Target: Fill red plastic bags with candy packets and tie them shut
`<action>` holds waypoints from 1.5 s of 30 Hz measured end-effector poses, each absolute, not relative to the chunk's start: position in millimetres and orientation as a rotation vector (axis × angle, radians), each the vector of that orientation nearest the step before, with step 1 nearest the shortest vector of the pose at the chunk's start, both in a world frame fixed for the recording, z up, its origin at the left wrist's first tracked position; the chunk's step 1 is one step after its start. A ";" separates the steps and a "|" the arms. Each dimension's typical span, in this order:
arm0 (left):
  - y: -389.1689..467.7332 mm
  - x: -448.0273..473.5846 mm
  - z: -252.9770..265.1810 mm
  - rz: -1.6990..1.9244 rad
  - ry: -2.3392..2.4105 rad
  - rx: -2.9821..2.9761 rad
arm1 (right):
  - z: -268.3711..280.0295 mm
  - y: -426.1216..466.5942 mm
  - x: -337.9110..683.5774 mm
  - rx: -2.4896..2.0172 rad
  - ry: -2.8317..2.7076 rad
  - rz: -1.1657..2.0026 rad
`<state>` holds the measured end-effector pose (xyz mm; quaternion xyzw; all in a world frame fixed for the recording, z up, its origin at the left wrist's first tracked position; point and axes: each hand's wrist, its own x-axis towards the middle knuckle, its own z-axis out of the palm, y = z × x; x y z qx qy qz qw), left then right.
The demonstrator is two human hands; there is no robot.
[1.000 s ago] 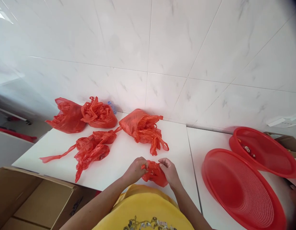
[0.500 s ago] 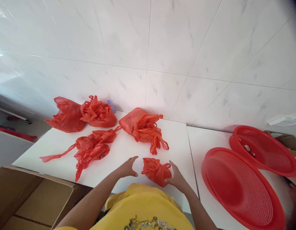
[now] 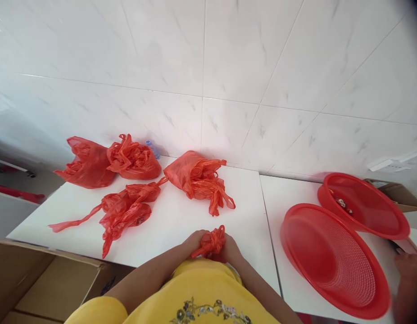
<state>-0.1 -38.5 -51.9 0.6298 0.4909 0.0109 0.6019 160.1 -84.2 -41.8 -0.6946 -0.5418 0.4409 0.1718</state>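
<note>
Close to my body at the table's front edge is a small knotted red plastic bag (image 3: 212, 242). My left hand (image 3: 196, 240) wraps its left side and my right hand (image 3: 231, 248) wraps its right side. The bag's twisted top and a loop stick up between the hands; its lower part and most of my fingers are hidden. Beyond it on the white table (image 3: 181, 220) lies a larger crumpled red bag (image 3: 198, 177). Several smaller tied red bags (image 3: 129, 204) lie to the left, with two full red bags (image 3: 88, 164) behind them.
At the right, a red perforated basket (image 3: 330, 256) overlaps a red basin (image 3: 370, 207) with small pale items inside. A clear bluish bottle (image 3: 152, 148) stands by the tiled wall. An open cardboard box (image 3: 56, 283) is at lower left. Another person's hand (image 3: 411, 270) shows at far right.
My hands, earlier spread on either side of the small bag, have closed around it. The bag now sits closer to my body, its top gathered upward. Another person's hand has come further into view.
</note>
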 end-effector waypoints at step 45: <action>-46.6 -38.4 -30.7 0.228 1.215 1.793 | -64.8 -106.5 205.6 -1.794 -0.661 1.599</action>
